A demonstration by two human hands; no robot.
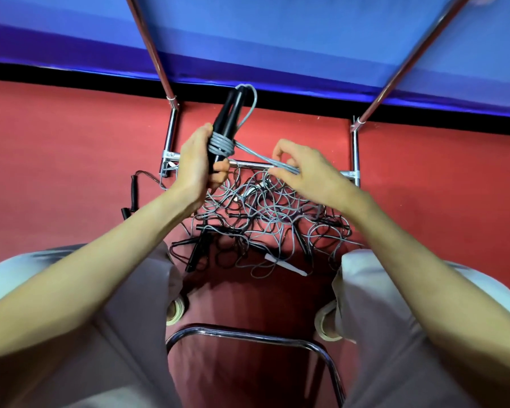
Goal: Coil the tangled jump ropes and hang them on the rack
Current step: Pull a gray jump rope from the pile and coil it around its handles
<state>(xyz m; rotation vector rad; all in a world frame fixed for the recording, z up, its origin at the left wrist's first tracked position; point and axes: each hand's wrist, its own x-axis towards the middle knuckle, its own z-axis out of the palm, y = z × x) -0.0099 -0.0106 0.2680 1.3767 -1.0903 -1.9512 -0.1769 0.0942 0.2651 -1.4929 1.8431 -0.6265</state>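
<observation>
**Wrapping one grey rope round its paired handles; tangle on floor below**

Red floor (56, 148) carries everything; blue padded wall (277, 39) at top of view. Chrome rack (355, 148) stands against the wall ahead of the person, its low crossbar just behind the hands, two slanted tubes rising up and outward. Person is seated, knees apart, chrome chair frame (248, 334) between the legs.

Tangled pile of jump ropes (265, 213) lies on the floor between the feet and the rack base, directly under both hands: grey and black cords looped over each other, several black handles and one white handle (286, 265) sticking out. One more black handle (134, 189) lies off to the left, apart from the heap.

Key relation: pair of black handles (228, 119) is held upright, long axis tilted slightly right and away, top ends toward the wall. Grey cord coil (220, 145) already rings them low down, several turns. From the coil a doubled grey strand (265, 160) runs right and slightly down to the other hand, fairly taut. Judged next: carry that strand round the handles again.

Left hand (198, 166) clenched round the lower handles, just below and touching the coil. Right hand (304, 172) pinches the strand between thumb and fingertips, other fingers loosely curled. Left hand is nearer the coil.
</observation>
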